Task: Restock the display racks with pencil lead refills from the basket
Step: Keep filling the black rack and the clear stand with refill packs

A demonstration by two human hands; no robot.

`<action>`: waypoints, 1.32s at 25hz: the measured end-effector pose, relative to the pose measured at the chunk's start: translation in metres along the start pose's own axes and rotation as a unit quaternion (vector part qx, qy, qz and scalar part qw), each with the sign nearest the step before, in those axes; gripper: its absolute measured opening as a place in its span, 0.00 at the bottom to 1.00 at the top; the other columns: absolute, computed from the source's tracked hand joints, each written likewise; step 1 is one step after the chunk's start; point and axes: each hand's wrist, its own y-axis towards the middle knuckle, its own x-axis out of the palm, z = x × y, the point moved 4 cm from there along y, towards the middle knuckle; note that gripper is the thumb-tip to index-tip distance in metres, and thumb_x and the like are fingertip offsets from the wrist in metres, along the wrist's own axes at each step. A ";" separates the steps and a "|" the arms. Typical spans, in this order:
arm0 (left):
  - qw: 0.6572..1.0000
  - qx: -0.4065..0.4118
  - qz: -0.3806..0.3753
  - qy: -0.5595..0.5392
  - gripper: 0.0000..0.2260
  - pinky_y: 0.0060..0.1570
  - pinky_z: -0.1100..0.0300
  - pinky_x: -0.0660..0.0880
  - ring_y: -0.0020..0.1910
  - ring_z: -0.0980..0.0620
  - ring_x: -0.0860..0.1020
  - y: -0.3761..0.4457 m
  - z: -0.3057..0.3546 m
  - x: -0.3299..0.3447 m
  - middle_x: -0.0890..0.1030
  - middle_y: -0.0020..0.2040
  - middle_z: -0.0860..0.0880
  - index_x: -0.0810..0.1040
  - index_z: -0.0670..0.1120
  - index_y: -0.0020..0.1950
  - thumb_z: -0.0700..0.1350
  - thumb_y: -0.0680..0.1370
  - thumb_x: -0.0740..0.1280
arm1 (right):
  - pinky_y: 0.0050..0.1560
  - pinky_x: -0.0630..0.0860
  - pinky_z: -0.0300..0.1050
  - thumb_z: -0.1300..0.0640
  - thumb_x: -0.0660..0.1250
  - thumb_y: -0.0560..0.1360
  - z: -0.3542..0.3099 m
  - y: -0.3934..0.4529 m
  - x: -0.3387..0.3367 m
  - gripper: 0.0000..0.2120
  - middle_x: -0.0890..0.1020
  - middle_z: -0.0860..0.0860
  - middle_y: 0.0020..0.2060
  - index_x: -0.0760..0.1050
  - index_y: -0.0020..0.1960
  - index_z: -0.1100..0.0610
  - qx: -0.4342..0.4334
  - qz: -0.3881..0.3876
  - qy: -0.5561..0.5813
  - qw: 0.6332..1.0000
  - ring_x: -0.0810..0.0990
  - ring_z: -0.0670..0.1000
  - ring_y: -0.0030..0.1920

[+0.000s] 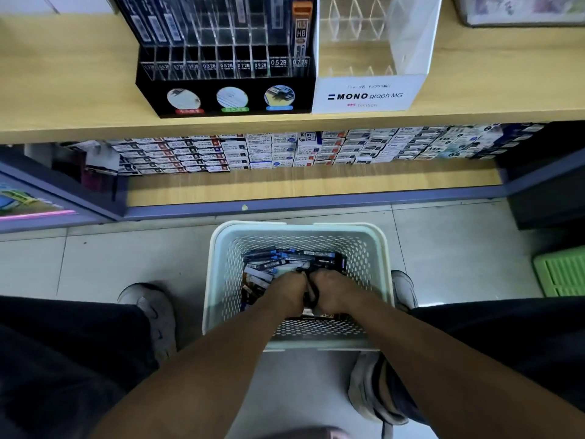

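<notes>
A pale perforated basket point(376, 248) stands on the floor between my feet, with several dark lead refill packs point(285, 259) lying in it. Both hands are down inside it, side by side. My left hand point(286, 293) and my right hand point(332, 291) have curled fingers around dark refill packs held between them. Above, on the wooden shelf, stands a black display rack point(221, 74) with labelled slots, a few refills at its back and an orange-capped one at its right. Beside it is a clear MONO graph MG rack point(370, 93) with bare dividers.
The lower shelf point(316, 182) holds rows of stacked small boxes at its back. A green crate point(560, 270) sits on the tiled floor at the right. My shoes flank the basket. A dark cabinet edge stands at the far right.
</notes>
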 end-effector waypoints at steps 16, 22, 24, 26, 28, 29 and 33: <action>0.986 -0.010 0.059 0.155 0.23 0.63 0.48 0.71 0.69 0.43 0.69 -0.002 0.003 0.011 0.71 0.68 0.41 0.70 0.42 0.71 0.43 0.76 0.70 | 0.62 0.76 0.54 0.45 0.74 0.69 -0.003 -0.005 0.007 0.32 0.71 0.55 0.64 0.70 0.68 0.56 -0.052 0.072 -0.166 0.982 0.72 0.57 0.65; 0.985 0.003 0.084 0.153 0.21 0.62 0.50 0.72 0.66 0.42 0.73 -0.002 0.003 0.009 0.75 0.66 0.41 0.70 0.42 0.68 0.40 0.76 0.70 | 0.56 0.78 0.49 0.49 0.75 0.70 0.005 0.003 0.006 0.19 0.78 0.55 0.56 0.76 0.57 0.55 -0.003 0.077 0.001 0.997 0.79 0.56 0.57; 0.981 0.007 0.079 0.177 0.21 0.64 0.50 0.70 0.68 0.41 0.71 -0.002 0.005 0.011 0.73 0.68 0.40 0.69 0.41 0.71 0.38 0.78 0.67 | 0.53 0.77 0.47 0.54 0.75 0.71 0.008 0.007 0.005 0.16 0.79 0.55 0.55 0.76 0.56 0.55 0.018 0.058 0.035 0.998 0.80 0.56 0.55; 0.980 -0.011 0.063 0.187 0.22 0.64 0.49 0.71 0.69 0.40 0.69 -0.001 0.003 0.012 0.72 0.69 0.39 0.70 0.44 0.73 0.38 0.79 0.66 | 0.53 0.77 0.45 0.61 0.71 0.72 0.006 0.009 0.003 0.15 0.80 0.55 0.56 0.76 0.59 0.56 0.032 0.041 0.053 0.997 0.80 0.56 0.56; 0.980 -0.037 0.048 0.190 0.20 0.62 0.48 0.73 0.68 0.40 0.69 -0.001 0.001 0.012 0.73 0.67 0.39 0.73 0.46 0.71 0.39 0.79 0.65 | 0.55 0.77 0.46 0.64 0.68 0.74 0.005 0.010 0.001 0.17 0.79 0.55 0.58 0.76 0.62 0.57 0.045 0.023 0.073 0.996 0.79 0.56 0.58; 0.979 -0.044 0.046 0.195 0.19 0.61 0.48 0.74 0.67 0.40 0.69 -0.001 0.000 0.013 0.73 0.67 0.40 0.75 0.47 0.70 0.40 0.79 0.66 | 0.56 0.78 0.46 0.64 0.68 0.74 0.006 0.011 -0.001 0.18 0.79 0.56 0.59 0.75 0.63 0.57 0.050 0.024 0.079 0.995 0.79 0.56 0.59; 0.972 -0.050 0.072 0.218 0.18 0.58 0.48 0.73 0.66 0.41 0.69 -0.003 0.000 0.012 0.73 0.65 0.40 0.73 0.45 0.70 0.42 0.79 0.65 | 0.56 0.79 0.49 0.59 0.68 0.76 0.006 0.013 -0.006 0.14 0.80 0.55 0.58 0.75 0.61 0.57 0.067 0.057 0.097 0.991 0.79 0.55 0.56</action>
